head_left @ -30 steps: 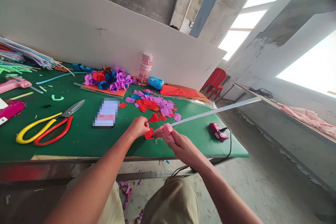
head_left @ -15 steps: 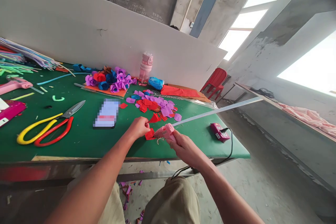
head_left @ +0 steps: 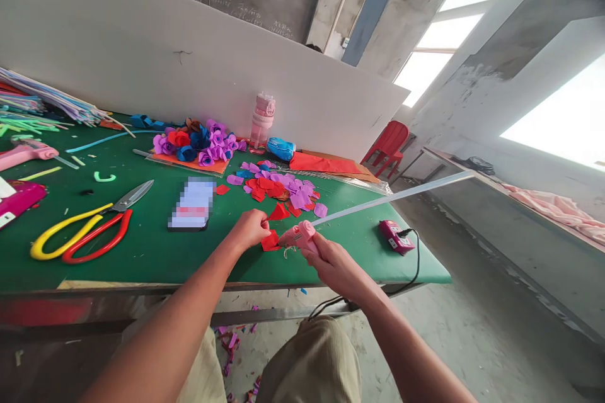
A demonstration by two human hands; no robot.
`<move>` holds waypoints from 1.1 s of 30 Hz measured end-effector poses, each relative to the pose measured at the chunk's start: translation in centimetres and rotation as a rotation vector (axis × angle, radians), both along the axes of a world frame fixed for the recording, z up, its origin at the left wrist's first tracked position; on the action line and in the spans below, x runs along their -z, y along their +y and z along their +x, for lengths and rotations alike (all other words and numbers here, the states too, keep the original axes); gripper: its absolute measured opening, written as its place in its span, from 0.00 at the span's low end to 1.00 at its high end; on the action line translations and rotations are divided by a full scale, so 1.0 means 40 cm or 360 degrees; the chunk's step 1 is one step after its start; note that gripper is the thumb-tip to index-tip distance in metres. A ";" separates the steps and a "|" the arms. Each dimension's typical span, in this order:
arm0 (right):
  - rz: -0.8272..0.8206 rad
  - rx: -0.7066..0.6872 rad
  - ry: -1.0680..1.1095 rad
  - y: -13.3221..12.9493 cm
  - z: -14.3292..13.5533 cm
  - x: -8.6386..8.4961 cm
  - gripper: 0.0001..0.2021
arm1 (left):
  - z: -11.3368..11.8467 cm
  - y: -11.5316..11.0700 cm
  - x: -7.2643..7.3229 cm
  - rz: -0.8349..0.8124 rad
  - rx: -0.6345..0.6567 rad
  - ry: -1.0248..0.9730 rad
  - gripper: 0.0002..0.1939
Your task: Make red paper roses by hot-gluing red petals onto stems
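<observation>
Our red paper point(head_left: 271, 241) sits by the tip of the glue gun point(head_left: 302, 237), over the worktop point(head_left: 155, 258). Our right hand point(head_left: 336, 266) wraps its fingers round the handle; our left hand point(head_left: 246, 231) curls, hiding whether its fingers grip. Pixels cover the phone point(head_left: 193, 204).

The left hand point(head_left: 249, 230) seems pinched; the right hand point(head_left: 336, 266) curls into a grip.

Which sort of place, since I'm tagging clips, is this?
Probably a craft workshop: paper-like flowers on a green worktable, a glue gun in the right hand, and large scissors.
</observation>
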State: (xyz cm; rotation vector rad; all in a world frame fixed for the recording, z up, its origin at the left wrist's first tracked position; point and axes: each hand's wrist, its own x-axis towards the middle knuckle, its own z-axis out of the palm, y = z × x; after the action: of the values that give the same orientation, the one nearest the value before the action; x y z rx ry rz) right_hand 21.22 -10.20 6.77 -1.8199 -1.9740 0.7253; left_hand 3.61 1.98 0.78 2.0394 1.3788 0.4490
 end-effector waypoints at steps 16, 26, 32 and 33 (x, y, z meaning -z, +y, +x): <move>-0.0073 0.0138 0.0294 -0.005 0.025 -0.008 0.11 | 0.001 -0.001 -0.001 -0.0001 -0.0019 0.0021 0.04; -0.0085 0.0094 0.0305 -0.016 0.007 -0.029 0.12 | 0.002 0.003 0.004 0.0023 0.0007 0.0025 0.03; -0.0069 0.0030 0.0210 -0.005 -0.011 -0.011 0.12 | 0.001 0.000 -0.001 -0.0016 -0.0002 -0.0001 0.03; -0.0060 0.0023 0.0188 -0.004 -0.012 -0.008 0.13 | 0.001 0.000 -0.001 -0.0017 -0.0002 -0.0001 0.03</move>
State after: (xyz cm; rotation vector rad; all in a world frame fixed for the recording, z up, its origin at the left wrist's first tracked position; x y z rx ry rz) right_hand 20.72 -10.37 7.10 -1.7679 -1.8820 0.8503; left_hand 3.67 1.97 0.83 2.0299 1.3793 0.4414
